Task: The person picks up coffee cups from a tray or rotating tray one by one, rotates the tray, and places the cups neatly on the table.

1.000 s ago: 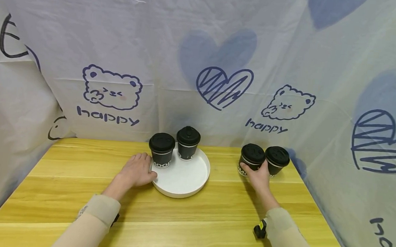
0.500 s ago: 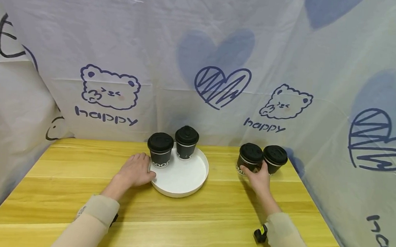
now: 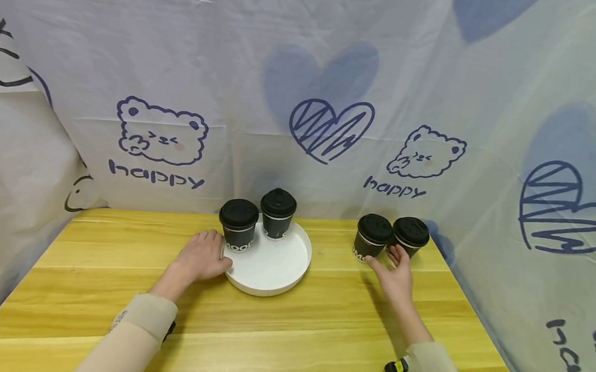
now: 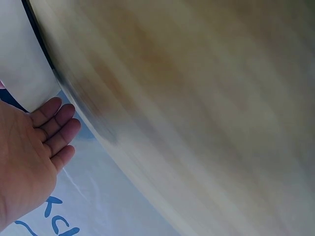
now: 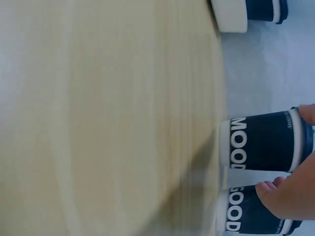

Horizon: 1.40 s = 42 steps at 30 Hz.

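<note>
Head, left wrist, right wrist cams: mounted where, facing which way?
Head: worn on head, facing forward-down at tray, cups; both sleeves, left hand, right hand show.
Left wrist: on that wrist, across table toward cloth; left hand shows.
Right wrist: on that wrist, at two cups; right hand partly shows.
Head, right wrist share those two cups.

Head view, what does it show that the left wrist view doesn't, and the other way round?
Only the head view shows the right hand, the cup by its thumb, the cup to the right of that, the inside of the white tray and the larger bear drawing.

Only the left wrist view shows the palm side of the left hand and the undersides of its four fingers.

Both show the left hand, the wooden table, blurred in the wrist view, and the printed cloth.
</note>
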Available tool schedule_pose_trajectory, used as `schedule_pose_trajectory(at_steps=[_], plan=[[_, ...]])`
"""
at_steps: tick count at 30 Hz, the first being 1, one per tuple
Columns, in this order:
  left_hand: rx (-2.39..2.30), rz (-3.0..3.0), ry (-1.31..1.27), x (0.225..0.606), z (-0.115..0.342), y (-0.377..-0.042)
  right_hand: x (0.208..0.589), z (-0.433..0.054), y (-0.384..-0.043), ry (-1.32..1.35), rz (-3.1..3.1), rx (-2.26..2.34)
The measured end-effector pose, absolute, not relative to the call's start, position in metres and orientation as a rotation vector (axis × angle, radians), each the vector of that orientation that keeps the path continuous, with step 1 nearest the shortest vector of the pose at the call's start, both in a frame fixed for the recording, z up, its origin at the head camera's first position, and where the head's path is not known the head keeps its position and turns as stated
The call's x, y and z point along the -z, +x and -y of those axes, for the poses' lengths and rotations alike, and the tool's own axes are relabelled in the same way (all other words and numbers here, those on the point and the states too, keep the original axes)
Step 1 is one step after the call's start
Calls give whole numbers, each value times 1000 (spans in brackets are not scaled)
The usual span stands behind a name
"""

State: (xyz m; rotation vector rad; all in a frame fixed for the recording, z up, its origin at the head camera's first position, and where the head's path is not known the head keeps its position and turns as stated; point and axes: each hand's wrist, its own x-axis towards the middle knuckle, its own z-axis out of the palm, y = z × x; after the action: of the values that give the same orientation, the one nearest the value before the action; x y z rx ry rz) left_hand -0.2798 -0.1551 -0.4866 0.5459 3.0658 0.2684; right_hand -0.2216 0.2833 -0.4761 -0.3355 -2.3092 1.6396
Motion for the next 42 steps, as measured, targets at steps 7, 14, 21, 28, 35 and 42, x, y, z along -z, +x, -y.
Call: schedule_pose_trajectory(at_steps=[7,14,21,28,35,42], plan=[[-265,-3056,541,485,156,-280,466,-276,-211,-311,2119,-1605],[-260,-3055,544,487,156,-281,451,-267,-212,-128,2049,-1556],[-261,-3059,540,486,156,-280,440,-246,-223,52,2184,-1501],[-256,-3048,533,484,155,-278,439,-223,-241,182,2373,-1443],[-243,-3051,547,482,155,-277,440,-196,-257,236,2506,-1453],[-259,-3049,540,483,156,-279,448,-178,-274,237,2668,-1386]])
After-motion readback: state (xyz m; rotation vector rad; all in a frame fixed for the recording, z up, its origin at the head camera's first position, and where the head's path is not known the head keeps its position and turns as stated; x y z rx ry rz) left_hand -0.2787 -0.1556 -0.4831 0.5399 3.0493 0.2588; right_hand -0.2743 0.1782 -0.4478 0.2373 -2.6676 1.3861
